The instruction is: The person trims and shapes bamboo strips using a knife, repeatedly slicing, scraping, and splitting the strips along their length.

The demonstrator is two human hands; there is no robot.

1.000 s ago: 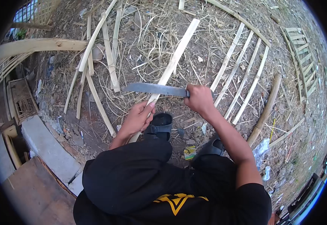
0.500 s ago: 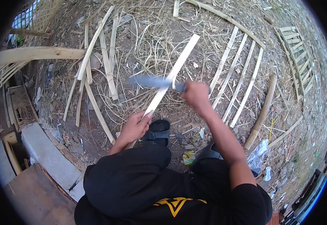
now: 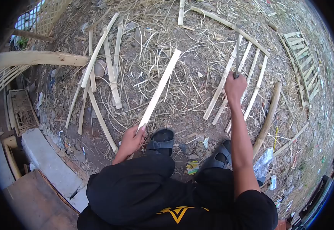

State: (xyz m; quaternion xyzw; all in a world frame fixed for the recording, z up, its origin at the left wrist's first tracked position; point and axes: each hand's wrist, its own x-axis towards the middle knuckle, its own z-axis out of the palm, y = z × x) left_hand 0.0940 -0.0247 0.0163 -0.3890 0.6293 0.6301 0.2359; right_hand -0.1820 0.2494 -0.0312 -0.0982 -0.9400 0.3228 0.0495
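A pale flat bamboo strip slants up and away from my left hand, whose fingers and thumb are wrapped round its near part. Out to the right, my right hand grips the dark handle of a machete. Its blade points away from me and shows as a thin edge, over several bamboo strips lying side by side on the ground. Blade and held strip are apart.
More strips lie in a loose pile at the left, beside a thick plank. Concrete slabs are at lower left. On the right are a bamboo pole, a slatted bamboo frame and a plastic bag. Thin shavings litter the ground.
My right hand has swung the machete away from the strip, to the right and forward. My left hand and the strip have shifted down and left.
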